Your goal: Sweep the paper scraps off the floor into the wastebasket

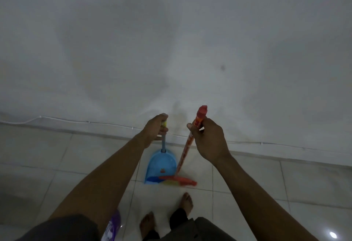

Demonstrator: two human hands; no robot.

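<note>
Left hand (155, 127) curled round the blue dustpan (162, 164) handle; right hand (207, 137) curled round the red broom (186, 150) stick. Broom head (blurred) at dustpan's mouth. Bare foot (187, 201) just nearer than dustpan; purple object (114, 223) partly behind left forearm. Pale tiled floor (57, 155); white wall (171, 50) beyond dustpan.

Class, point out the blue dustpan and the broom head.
blue dustpan (162, 164): head view, middle of the pan's floor.
broom head (179, 180): head view, middle of its red bar.
</note>
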